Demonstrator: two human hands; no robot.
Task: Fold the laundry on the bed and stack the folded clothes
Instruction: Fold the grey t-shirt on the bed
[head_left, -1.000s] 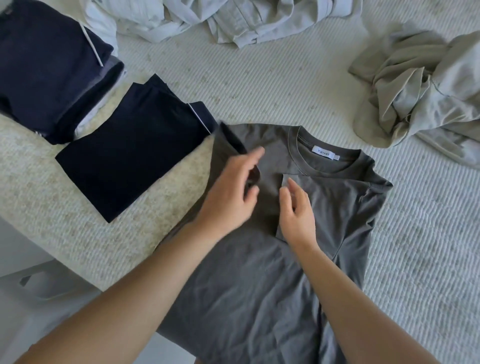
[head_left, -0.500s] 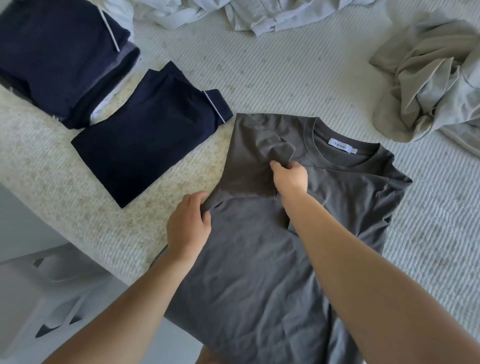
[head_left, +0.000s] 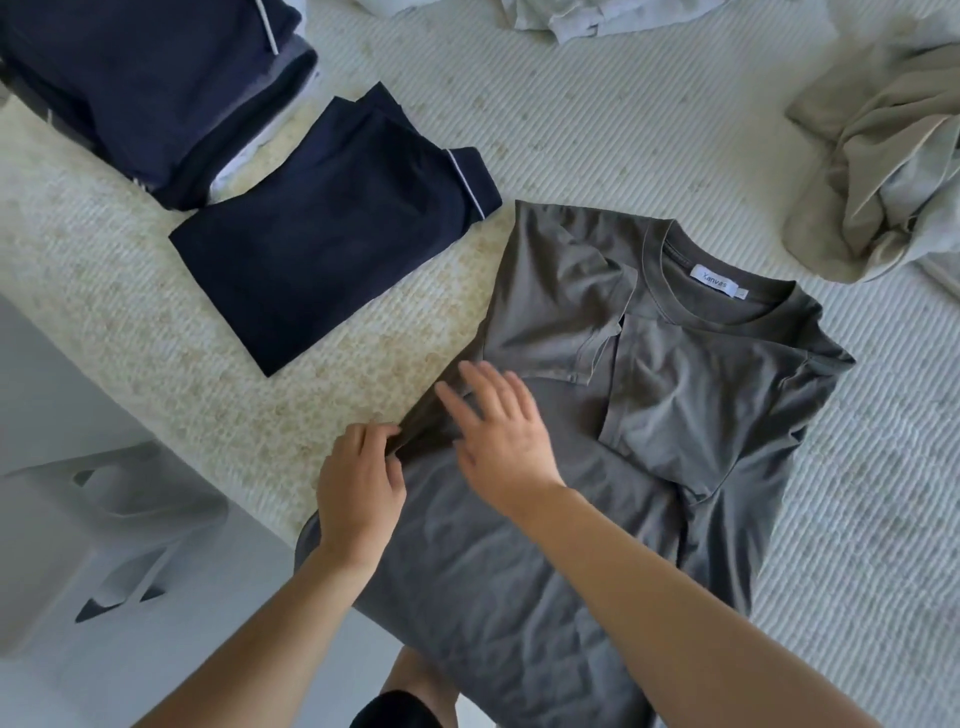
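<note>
While my left hand (head_left: 358, 480) pinches the folded left edge of the grey T-shirt (head_left: 597, 467) at lower centre of the frame, my right hand (head_left: 498, 431) lies just beside it, fingers straight and spread, pressing flat on the cloth and holding nothing. The shirt lies under both hands on the bed (head_left: 597, 130), its long axis running from the bottom centre of the frame up and right to the collar, hem end hanging over the mattress edge nearest me. Both sleeves look already turned in, so I judge the coming fold must travel along that axis, hem towards collar, and both hands sit about midway along the left side, the left one nearer the hem. Inside the collar a white label (head_left: 719, 285) reads "Xanvas". Further off, left of the collar, lies a folded navy garment (head_left: 322, 244), then the navy stack (head_left: 145, 88) at upper left; crumpled beige clothes (head_left: 883, 171) wait at upper right.
</note>
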